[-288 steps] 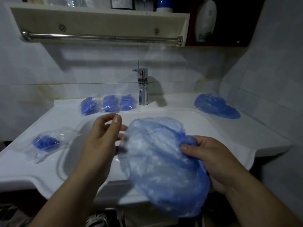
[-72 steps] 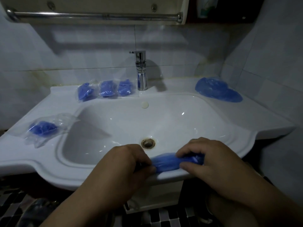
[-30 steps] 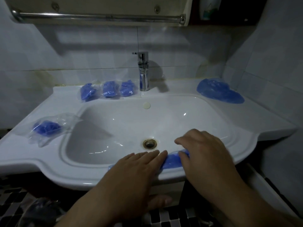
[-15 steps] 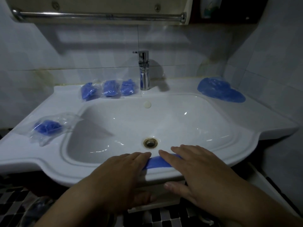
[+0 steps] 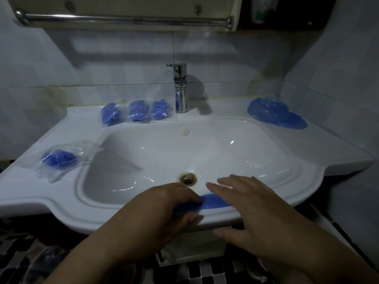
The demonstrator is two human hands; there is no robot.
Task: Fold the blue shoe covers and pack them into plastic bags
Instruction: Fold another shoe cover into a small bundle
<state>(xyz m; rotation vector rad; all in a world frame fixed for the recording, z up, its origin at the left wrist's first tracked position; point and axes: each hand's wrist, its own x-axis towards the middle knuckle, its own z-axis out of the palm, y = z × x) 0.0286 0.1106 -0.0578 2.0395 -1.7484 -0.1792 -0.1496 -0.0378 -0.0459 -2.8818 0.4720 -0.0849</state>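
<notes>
A blue shoe cover, folded into a narrow flat strip, lies on the front rim of the white sink. My left hand pinches the strip's left end, fingers curled on top and thumb below the rim. My right hand hovers flat over the strip's right part with fingers spread; most of the strip is hidden under both hands. Three packed bags of blue covers lie left of the tap. A fourth clear bag with blue covers rests on the left ledge. Loose unfolded covers are piled at the back right.
A chrome tap stands at the back of the basin, whose drain sits just beyond my fingers. A metal towel rail runs under a shelf overhead. Tiled walls close in behind and on the right.
Since 9.6 s ago the cover went from spread open in the air to a flattened strip on the rim. In the last half second my left hand curled onto its end.
</notes>
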